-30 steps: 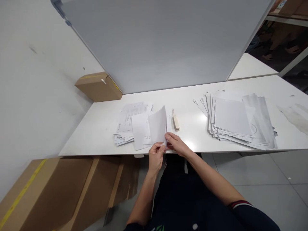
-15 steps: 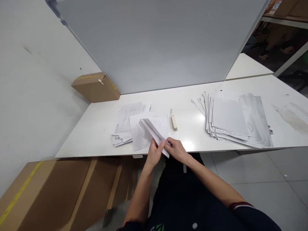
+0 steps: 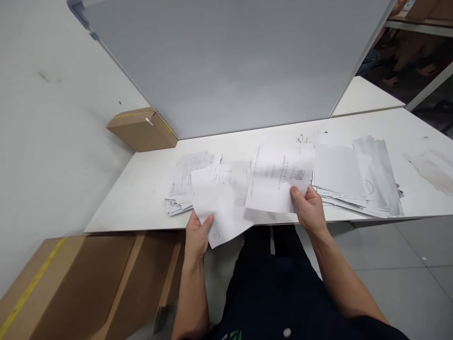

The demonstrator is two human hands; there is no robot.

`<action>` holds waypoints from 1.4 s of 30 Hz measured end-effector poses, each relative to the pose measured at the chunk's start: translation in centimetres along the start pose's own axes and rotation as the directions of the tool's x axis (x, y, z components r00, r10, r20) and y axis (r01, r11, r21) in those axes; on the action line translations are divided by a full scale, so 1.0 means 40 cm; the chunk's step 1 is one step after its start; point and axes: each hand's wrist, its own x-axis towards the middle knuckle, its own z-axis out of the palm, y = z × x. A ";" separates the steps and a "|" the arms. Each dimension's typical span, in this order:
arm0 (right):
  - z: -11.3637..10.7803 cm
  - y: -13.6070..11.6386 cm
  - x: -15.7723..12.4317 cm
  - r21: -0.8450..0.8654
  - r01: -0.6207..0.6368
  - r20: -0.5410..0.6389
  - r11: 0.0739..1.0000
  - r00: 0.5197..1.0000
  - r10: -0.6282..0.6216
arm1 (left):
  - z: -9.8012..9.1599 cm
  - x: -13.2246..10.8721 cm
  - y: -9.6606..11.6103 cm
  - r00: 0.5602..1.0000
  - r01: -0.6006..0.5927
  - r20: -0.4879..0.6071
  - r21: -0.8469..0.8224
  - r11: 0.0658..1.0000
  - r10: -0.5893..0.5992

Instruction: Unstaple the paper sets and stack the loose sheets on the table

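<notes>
My left hand (image 3: 197, 233) is closed on the edge of a white sheet of paper (image 3: 224, 212), thumb on top, at the table's front edge. That sheet overlaps other printed paper, and I cannot tell where one ends and the other begins. Farther right, my right hand (image 3: 311, 208) pinches the lower right corner of a printed sheet (image 3: 271, 184) with a small square stamp-like mark. This sheet hangs over the tabletop and partly covers the left side of a large paper stack (image 3: 338, 170). Behind my left hand lies a smaller pile of printed papers (image 3: 186, 174).
A cardboard box (image 3: 141, 130) stands at the table's back left, against a grey upright panel (image 3: 230, 71). More cardboard boxes (image 3: 88, 283) are below the table's left front edge. Dark shelving with a person's partly visible limbs is at the upper right.
My hands have moved apart from one folded paper held between them, the left going left and the right going right with the printed sheet. A cream stapler-like object is now covered.
</notes>
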 end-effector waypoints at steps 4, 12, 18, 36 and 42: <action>0.017 0.030 -0.019 -0.040 -0.180 0.214 0.983 0.959 0.184 | 0.001 -0.002 -0.054 0.983 0.174 0.065 -0.030 0.984 -0.172; 0.088 0.112 -0.079 -0.539 -0.131 0.345 0.832 0.867 0.359 | 0.051 -0.029 -0.089 0.956 0.278 0.110 -0.047 0.959 -0.272; 0.078 0.109 -0.081 -0.566 -0.083 0.396 0.820 0.845 0.360 | 0.070 -0.038 -0.078 0.973 0.192 0.111 0.084 0.978 -0.201; 0.030 0.002 -0.012 -0.219 0.135 0.389 0.966 0.920 -0.040 | 0.177 -0.008 -0.023 0.934 -0.258 0.291 0.144 0.955 0.209; 0.026 0.027 -0.005 -0.226 0.151 0.382 0.962 0.923 -0.055 | 0.188 0.003 -0.036 0.917 -0.318 0.321 0.225 0.921 0.238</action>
